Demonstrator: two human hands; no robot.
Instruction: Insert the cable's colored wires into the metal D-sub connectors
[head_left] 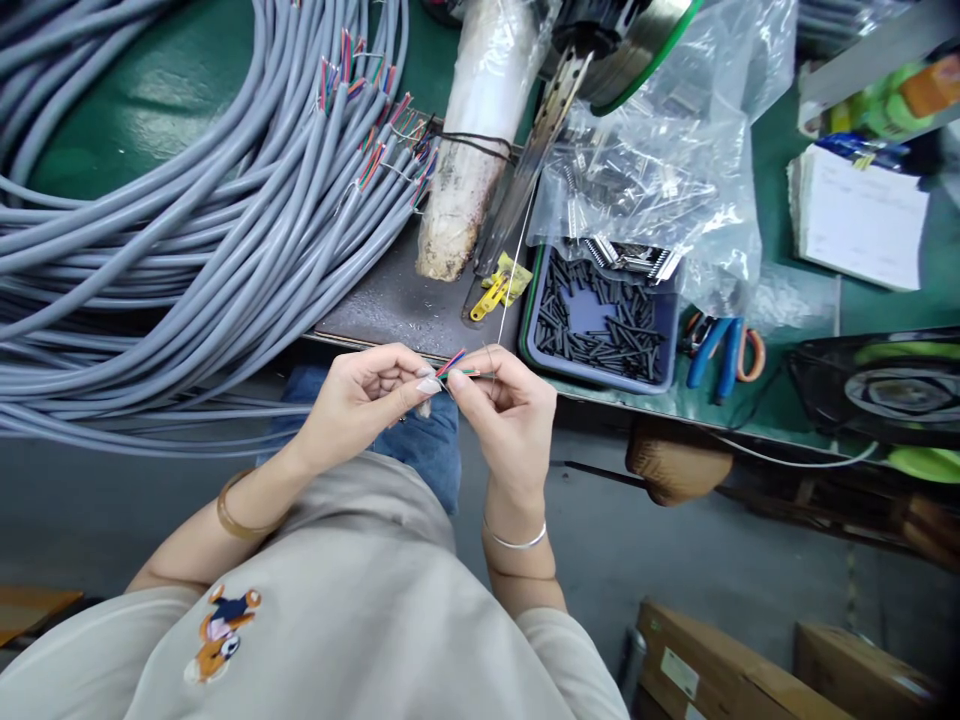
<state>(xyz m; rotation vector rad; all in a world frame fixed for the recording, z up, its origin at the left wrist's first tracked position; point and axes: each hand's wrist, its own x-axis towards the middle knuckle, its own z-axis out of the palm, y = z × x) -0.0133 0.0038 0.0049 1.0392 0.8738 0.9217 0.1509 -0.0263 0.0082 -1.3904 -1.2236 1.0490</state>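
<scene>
In front of my body both hands meet at the bench edge, over a stripped cable end. My left hand is closed, thumb and fingers pinching the cable end near its coloured wires. The wires fan out in red, blue and green between the two hands. My right hand is closed too, its thumb and forefinger pinching the wire tips. A thin pale strand runs down from above to just behind my right fingers. My fingers partly hide the cable end.
Grey cables with stripped ends fill the left. Behind my hands lie a wrapped white roll, a yellow clip and a spool. To the right are a purple tray of black tubes, a plastic bag and blue-handled pliers.
</scene>
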